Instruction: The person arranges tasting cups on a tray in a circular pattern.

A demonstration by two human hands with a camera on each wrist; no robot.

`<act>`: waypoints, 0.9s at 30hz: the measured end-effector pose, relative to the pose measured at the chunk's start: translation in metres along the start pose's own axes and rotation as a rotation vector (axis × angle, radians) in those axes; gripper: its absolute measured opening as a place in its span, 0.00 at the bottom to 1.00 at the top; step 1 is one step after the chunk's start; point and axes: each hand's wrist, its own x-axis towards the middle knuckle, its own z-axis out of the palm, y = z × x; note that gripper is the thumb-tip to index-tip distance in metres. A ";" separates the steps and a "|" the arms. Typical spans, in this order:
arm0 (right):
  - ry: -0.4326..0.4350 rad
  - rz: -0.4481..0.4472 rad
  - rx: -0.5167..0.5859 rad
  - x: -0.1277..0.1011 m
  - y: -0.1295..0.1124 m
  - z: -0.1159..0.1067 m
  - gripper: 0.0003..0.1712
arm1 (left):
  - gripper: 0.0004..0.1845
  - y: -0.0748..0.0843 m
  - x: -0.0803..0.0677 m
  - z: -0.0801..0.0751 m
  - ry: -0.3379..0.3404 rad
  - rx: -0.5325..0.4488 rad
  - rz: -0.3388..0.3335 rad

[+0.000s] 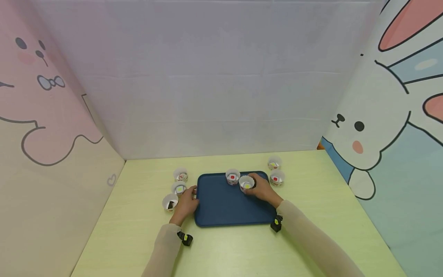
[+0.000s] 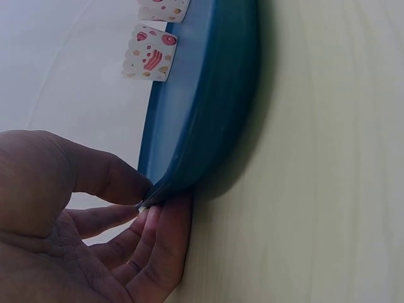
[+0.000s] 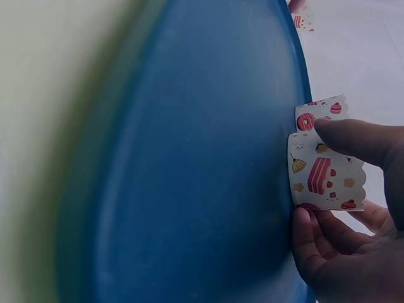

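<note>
A dark blue tray [image 1: 228, 206] lies on the table. My left hand [image 1: 187, 206] pinches its left rim, thumb on top and fingers beneath in the left wrist view. At the tray's far side, my right hand [image 1: 262, 188] holds a white paper baking cup [image 3: 325, 173] printed with cakes, thumb and fingers on opposite sides. A small yellow piece [image 1: 247, 186] shows inside that cup. Just left of it, a second baking cup [image 1: 232, 182] with a red piece [image 1: 232, 177] stands on the tray. Both cups' printed sides also show in the left wrist view.
Left of the tray stand three baking cups: a back one [image 1: 180, 171], a middle one [image 1: 179, 184] and a front one [image 1: 166, 200] containing something black. Two more, a far cup [image 1: 275, 159] and a nearer cup [image 1: 279, 182], stand to the right. A white backdrop [image 1: 214, 96] rises behind the table.
</note>
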 end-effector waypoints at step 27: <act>0.019 -0.061 0.066 -0.019 -0.029 -0.034 0.42 | 0.30 0.002 -0.001 0.000 0.004 0.026 0.003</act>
